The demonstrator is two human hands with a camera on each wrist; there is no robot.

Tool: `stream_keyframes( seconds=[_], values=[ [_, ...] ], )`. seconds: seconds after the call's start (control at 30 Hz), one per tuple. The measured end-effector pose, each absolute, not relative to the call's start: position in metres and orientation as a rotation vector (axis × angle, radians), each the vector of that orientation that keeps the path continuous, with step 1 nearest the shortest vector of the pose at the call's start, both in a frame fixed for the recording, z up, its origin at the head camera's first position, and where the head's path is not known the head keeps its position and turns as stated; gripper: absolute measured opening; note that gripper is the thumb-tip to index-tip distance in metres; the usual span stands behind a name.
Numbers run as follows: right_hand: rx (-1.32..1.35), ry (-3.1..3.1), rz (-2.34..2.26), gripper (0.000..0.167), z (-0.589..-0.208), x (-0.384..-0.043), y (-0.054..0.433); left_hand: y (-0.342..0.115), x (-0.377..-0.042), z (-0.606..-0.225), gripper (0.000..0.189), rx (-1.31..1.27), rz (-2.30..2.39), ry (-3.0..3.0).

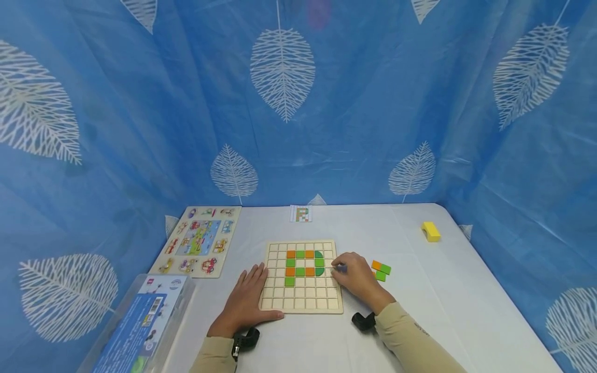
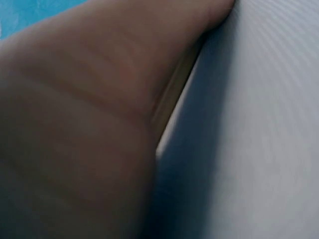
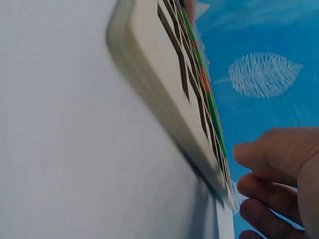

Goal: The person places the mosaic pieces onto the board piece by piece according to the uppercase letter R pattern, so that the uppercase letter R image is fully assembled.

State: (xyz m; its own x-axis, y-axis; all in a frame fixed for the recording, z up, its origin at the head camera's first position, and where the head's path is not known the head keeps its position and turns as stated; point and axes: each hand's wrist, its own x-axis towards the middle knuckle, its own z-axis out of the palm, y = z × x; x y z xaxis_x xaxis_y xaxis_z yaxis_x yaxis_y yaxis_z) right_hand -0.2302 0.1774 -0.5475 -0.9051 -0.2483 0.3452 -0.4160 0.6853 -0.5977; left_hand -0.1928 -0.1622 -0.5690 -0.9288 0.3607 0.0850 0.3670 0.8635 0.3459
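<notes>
A square wooden grid board lies on the table with orange and green tiles set in its cells, two of them with rounded corners. My left hand rests along the board's left side, fingers spread and thumb at the near edge. At the right edge my right hand hovers with bent fingers, thumb and index tips near each other. Between them shows a small dark blue patch; I cannot tell whether it is a piece or shadow. The right wrist view shows the thumb above the curled fingers beside the board.
Three loose tiles, orange and green, lie right of my right hand. A small pattern card is behind the board. To the left are a picture puzzle and a plastic box; a yellow block sits far right.
</notes>
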Motion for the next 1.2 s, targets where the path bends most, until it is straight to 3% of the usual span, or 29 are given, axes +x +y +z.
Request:
stream_keyframes(
  seconds=[0.57,1.2],
  values=[
    [0.389,-2.613,0.889,0.024,-0.553,-0.235,0.230,-0.163,-0.193,-0.572,0.135,-0.601,-0.553,-3.001],
    [0.367,-2.659,0.932,0.022,-0.554,-0.234,0.248,-0.162,-0.193,-0.573,0.135,-0.592,-0.550,-3.005]
  ],
)
